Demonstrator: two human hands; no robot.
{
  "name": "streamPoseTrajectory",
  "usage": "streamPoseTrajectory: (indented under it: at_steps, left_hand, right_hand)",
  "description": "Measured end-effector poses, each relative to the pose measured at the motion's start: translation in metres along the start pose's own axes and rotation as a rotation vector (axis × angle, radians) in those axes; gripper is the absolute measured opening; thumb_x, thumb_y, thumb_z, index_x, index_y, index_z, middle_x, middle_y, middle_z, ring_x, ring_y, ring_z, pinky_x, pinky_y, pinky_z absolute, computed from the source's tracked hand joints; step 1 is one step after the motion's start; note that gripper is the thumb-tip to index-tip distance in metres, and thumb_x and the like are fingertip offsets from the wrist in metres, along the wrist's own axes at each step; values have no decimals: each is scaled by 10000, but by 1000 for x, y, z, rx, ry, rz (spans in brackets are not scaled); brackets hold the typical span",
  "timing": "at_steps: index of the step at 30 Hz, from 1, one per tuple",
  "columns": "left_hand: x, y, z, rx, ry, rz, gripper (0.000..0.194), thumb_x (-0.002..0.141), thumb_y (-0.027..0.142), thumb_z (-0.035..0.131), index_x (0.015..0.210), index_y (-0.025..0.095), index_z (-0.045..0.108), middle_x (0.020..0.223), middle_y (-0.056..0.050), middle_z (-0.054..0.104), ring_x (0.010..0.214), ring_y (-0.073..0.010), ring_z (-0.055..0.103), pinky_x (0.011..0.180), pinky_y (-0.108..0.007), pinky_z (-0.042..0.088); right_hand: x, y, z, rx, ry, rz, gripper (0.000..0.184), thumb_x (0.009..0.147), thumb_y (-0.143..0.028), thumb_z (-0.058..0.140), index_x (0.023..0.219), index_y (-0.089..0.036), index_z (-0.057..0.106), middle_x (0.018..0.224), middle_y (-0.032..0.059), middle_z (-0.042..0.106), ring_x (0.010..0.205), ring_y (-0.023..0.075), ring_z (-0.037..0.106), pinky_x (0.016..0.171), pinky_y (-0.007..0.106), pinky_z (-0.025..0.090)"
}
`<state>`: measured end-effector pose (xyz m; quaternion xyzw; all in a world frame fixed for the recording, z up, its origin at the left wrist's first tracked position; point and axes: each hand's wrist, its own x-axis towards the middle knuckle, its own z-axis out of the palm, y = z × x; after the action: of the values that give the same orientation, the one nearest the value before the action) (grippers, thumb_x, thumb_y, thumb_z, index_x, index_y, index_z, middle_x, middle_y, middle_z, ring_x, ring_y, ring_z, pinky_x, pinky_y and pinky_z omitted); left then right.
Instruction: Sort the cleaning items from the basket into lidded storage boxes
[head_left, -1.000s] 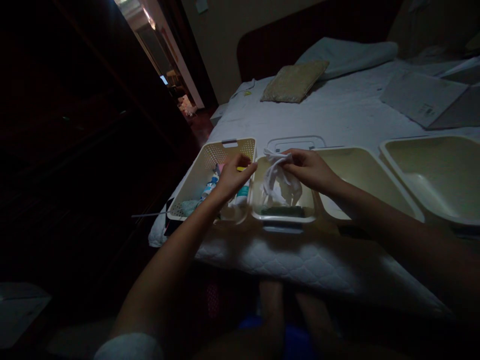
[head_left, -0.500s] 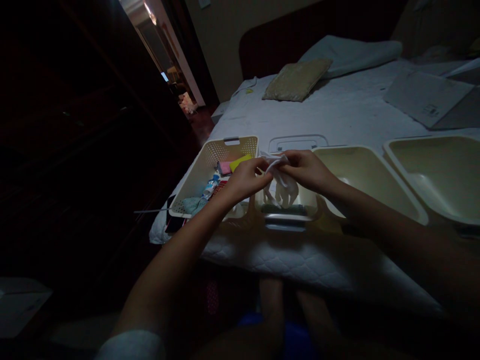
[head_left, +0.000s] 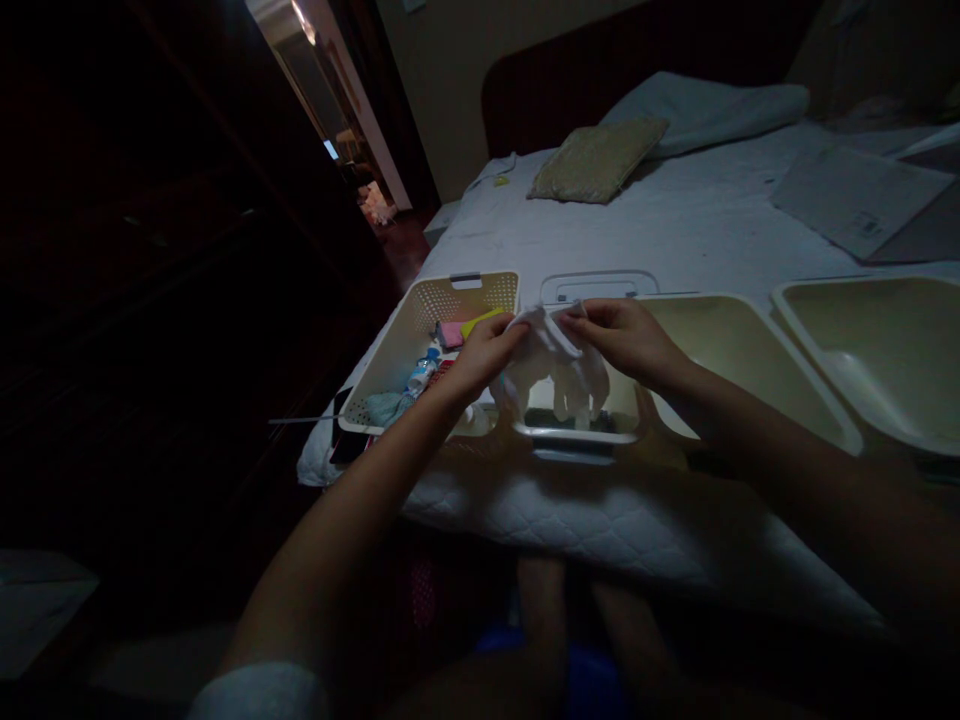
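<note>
Dim bedroom, bed (head_left: pixel 675 230) with white quilted cover carries a row of cream bins along its near edge. Both hands up over the small middle bin (head_left: pixel 577 425). White glove (head_left: pixel 555 370) stretched between them: left hand (head_left: pixel 484 355) pinches its left upper corner, right hand (head_left: pixel 622 335) pinches the right upper corner, both grips closed on the fabric. Glove fingers hang down into the middle bin, tips just above or touching a dark item on the bin floor, can't tell which. Left of it, touching, the perforated basket (head_left: pixel 420 320) holds a pink pad (head_left: pixel 450 333), a yellow item (head_left: pixel 480 320), a small bottle (head_left: pixel 421 375) and teal cloth (head_left: pixel 384 407). Right of the middle bin, a larger empty-looking tub (head_left: pixel 735 350), right forearm crossing its near rim; a second tub (head_left: pixel 877 350) further right, cut by the frame edge. Bins sit close to the mattress edge, little margin in front. Behind them open bed: a flat lid (head_left: pixel 600 284) just behind the middle bin, a tan pillow (head_left: pixel 596 160) and paper sheets (head_left: pixel 855 195) well beyond. Dark wardrobe to the left, lit doorway (head_left: pixel 330 120) further back.
</note>
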<state>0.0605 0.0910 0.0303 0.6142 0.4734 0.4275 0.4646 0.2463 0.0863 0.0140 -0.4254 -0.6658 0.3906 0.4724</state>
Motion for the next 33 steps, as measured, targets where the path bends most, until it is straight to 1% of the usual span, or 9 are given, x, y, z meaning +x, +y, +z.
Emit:
streamPoseTrajectory:
  at_steps: [5,7,11,14,18,20,24,27,33]
  left_hand:
    - [3,1,-2,-273,105,-224,141,785,121,521,704,139,634,579,2,615,550,-115,558,586,-213,438]
    - [4,0,-3,-355,147,-270,142,775,94,497,741,138,628,579,-1,625,541,-120,571,601,-227,469]
    - [8,-4,-6,-464,205,-266,131,779,89,504,811,145,617,640,-6,658,578,-125,606,675,-253,523]
    - [14,-8,-7,-493,260,-235,145,815,95,481,828,159,611,661,-7,660,641,-132,637,708,-256,539]
    - [19,-12,-6,-520,342,-211,119,841,115,499,841,179,599,735,-16,678,761,-147,673,734,-249,546]
    - [20,-11,-4,-545,350,-208,102,848,127,515,853,187,598,770,-19,689,806,-156,682,731,-244,548]
    - [17,-6,0,-594,283,-191,79,866,151,532,850,177,605,834,-32,713,877,-169,685,774,-257,544]
    - [11,-1,7,-607,209,-164,105,889,165,511,868,174,614,869,-31,720,953,-177,677,844,-283,532]
    - [-1,9,23,-571,105,-130,96,859,240,610,934,192,646,967,-34,729,1010,-199,663,853,-297,525]
  right_hand:
    - [1,6,-10,0,140,-20,264,794,-432,637,709,-183,612,694,18,586,630,137,508,583,276,396]
    - [2,6,-15,10,201,-34,252,804,-429,635,730,-189,606,715,22,588,658,147,525,611,291,422]
    - [4,0,-23,50,298,-36,229,828,-410,629,757,-194,597,733,25,595,681,150,549,637,302,456]
    - [5,-10,-26,93,320,-33,186,864,-350,605,767,-192,582,753,28,605,688,136,559,665,295,462]
    - [3,-25,-26,163,290,-7,153,899,-314,574,807,-194,588,803,42,631,759,142,591,700,284,461]
    - [2,-32,-26,195,274,-10,156,904,-321,572,827,-188,601,827,36,636,791,142,609,710,281,467]
    - [-1,-44,-22,203,181,-27,226,905,-414,570,885,-196,626,887,26,643,894,164,639,753,296,495]
    - [-3,-48,-15,261,113,-23,269,880,-478,590,908,-211,619,889,33,647,894,174,642,757,308,514]
    - [-3,-34,1,336,2,5,415,762,-606,665,867,-211,592,825,42,649,797,182,630,710,323,521]
